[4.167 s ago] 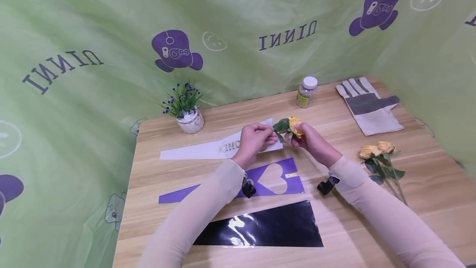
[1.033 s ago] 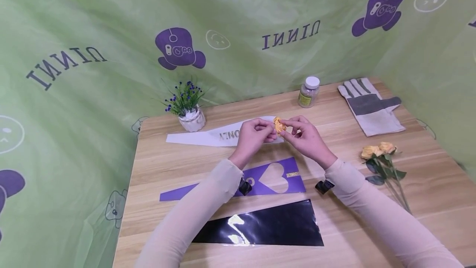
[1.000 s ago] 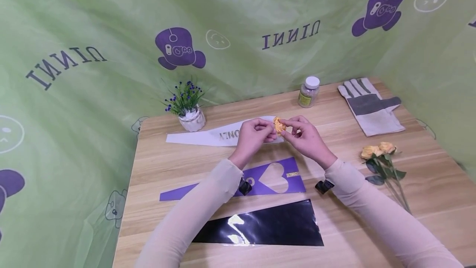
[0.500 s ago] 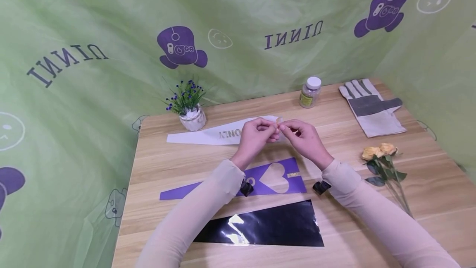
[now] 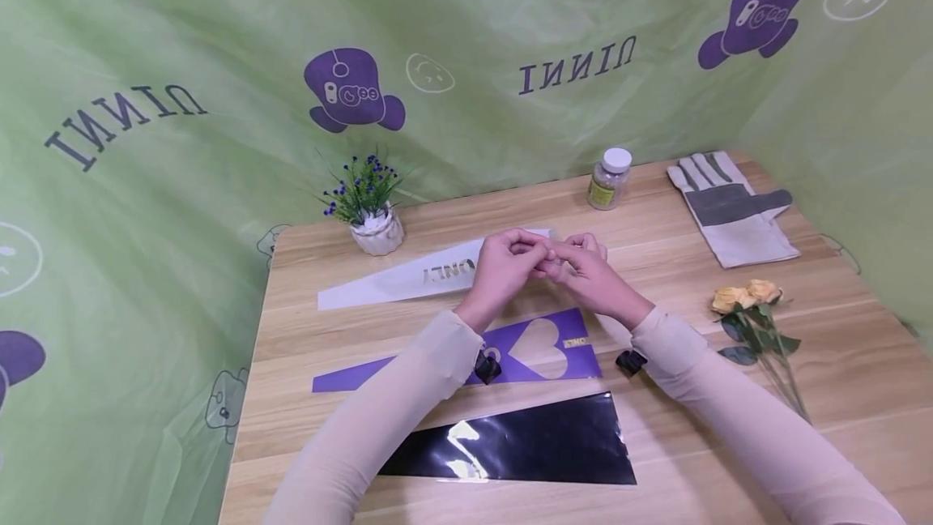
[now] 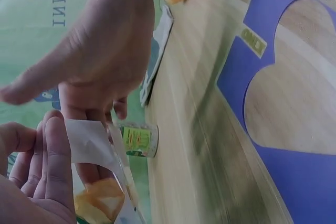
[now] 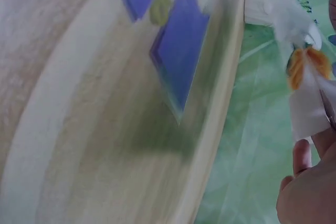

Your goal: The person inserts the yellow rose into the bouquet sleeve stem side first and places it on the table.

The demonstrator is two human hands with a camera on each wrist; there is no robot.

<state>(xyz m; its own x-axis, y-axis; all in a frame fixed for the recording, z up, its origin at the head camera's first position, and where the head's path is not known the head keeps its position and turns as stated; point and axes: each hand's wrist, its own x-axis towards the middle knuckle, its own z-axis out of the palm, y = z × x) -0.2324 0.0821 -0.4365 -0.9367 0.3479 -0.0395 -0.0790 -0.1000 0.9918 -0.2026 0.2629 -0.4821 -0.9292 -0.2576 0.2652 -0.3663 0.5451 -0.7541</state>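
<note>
Both hands work together above the table at the white wrapping sheet (image 5: 404,277), which tapers to the left and bears gold cut-out letters. My left hand (image 5: 505,266) pinches its wide end between thumb and fingers. My right hand (image 5: 599,282) meets it fingertip to fingertip. In the left wrist view the right hand (image 6: 113,51) has its thumb stretched out, its fingers running behind the white sheet (image 6: 86,142). A yellow-orange rose (image 6: 100,201) lies inside the sheet there. The right wrist view shows this rose (image 7: 300,69) with the sheet around it; the head view hides it.
A purple cut-out sheet (image 5: 576,322) and a glossy black sheet (image 5: 554,444) lie nearer the front. Loose roses (image 5: 747,295) and a work glove (image 5: 736,221) are at right. A lidded jar (image 5: 609,181) and potted plant (image 5: 375,233) stand behind.
The rose between my hands has gone out of sight in the head view. The right hand has moved left against the left hand, and the sheet's narrow end has swung towards me.
</note>
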